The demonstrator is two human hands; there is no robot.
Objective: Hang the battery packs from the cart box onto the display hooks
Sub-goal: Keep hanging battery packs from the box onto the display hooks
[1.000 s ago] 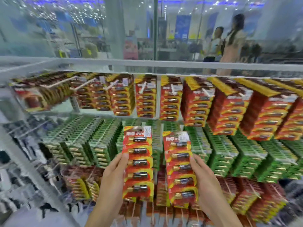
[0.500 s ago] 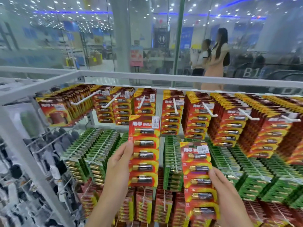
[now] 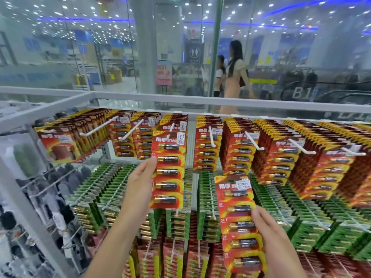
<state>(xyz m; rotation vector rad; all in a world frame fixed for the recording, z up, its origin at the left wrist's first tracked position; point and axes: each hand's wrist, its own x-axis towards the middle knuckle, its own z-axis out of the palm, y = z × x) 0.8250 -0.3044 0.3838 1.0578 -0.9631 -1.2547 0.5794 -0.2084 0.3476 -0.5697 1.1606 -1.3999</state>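
We face a display rack (image 3: 140, 98) already well stocked: the top row of red battery packs (image 3: 236, 149) hangs thick on its white hooks, green packs (image 3: 267, 199) fill the row beneath, and more red ones crowd the bottom. So a good part of the hanging looks done — though the cart box is out of view, and we cannot tell how many packs wait in it. What is left, as far as we can judge, is at least the two packs we hold, neither of them seated on a hook yet.

Our left hand (image 3: 140, 185) grips the left edge of one red pack (image 3: 168, 171), thumb at the front near its upper half and fingers hidden behind. This pack is raised upright in front of the top row, its upper edge right at the hook (image 3: 171, 127) of the fourth column; whether the hook tip has entered the hang hole we cannot tell.

Our right hand (image 3: 273, 237) clasps the right edge of a second red pack (image 3: 239, 223), fingers curled over its front. It sits lower, in front of the green row and well below the top hooks — we judge it next in line, likely for the neighbouring hook (image 3: 211, 137).
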